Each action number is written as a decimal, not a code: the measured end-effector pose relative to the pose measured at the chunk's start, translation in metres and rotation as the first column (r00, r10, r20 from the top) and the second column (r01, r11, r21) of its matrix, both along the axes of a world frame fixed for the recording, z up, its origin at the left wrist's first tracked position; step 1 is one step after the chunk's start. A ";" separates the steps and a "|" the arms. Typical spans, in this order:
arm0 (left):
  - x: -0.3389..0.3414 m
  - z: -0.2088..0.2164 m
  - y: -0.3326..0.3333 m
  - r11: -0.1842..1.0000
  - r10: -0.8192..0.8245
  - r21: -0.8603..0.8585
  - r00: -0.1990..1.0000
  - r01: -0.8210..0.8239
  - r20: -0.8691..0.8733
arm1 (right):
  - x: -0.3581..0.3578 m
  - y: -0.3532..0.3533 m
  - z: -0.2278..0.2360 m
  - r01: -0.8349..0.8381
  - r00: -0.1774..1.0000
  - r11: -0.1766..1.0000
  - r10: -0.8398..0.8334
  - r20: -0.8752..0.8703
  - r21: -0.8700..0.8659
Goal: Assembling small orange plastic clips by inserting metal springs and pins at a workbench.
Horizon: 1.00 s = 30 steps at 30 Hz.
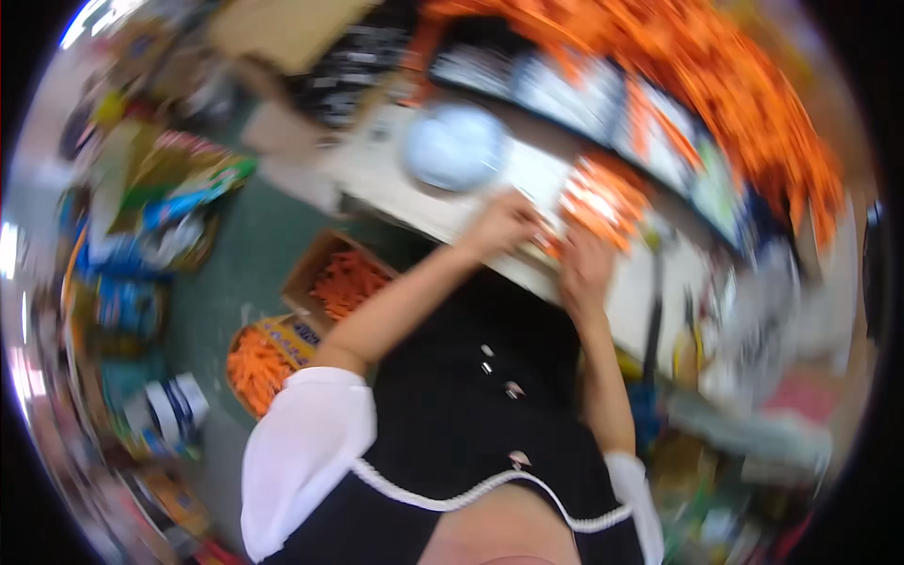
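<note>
Both hands, left hand (pixel 504 224) and right hand (pixel 586 264), are pinching with narrowed fingers at a small bundle of orange pieces (pixel 595 202) lying on the white worktop (pixel 395 179), likely light, slim and slippery, best gripped at its near edge.

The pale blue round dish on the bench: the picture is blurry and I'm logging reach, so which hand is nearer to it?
Left. The left hand rests just below and right of the pale blue round dish; the right hand lies farther right, by the orange pieces.
</note>
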<state>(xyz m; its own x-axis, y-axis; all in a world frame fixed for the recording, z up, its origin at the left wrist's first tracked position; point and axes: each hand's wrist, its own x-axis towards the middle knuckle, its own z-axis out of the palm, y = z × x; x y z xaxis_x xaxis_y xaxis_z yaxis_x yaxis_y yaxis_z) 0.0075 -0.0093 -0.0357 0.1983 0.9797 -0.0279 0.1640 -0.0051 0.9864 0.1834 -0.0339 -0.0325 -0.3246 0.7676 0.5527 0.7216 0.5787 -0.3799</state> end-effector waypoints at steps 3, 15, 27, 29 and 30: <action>0.009 -0.032 0.004 0.993 0.033 0.112 0.998 -0.038 0.046 | 0.002 0.001 -0.014 -0.004 1.000 0.991 0.008 -0.025 0.135; 0.004 -0.008 -0.002 0.953 0.117 -0.302 0.935 -0.011 0.334 | 0.003 -0.001 -0.008 -0.052 0.995 0.999 0.051 0.090 0.006; 0.012 -0.023 -0.003 0.992 0.123 -0.051 0.951 -0.113 0.283 | 0.006 0.002 -0.012 -0.020 0.995 0.999 0.025 0.094 -0.045; 0.012 -0.026 -0.004 0.988 0.091 0.097 0.957 -0.122 0.275 | 0.005 0.000 -0.011 -0.010 0.995 1.000 0.013 0.097 -0.027; 0.010 -0.024 -0.004 0.988 0.090 0.095 0.957 -0.120 0.274 | 0.005 -0.001 -0.011 0.001 0.995 1.000 0.000 0.100 -0.008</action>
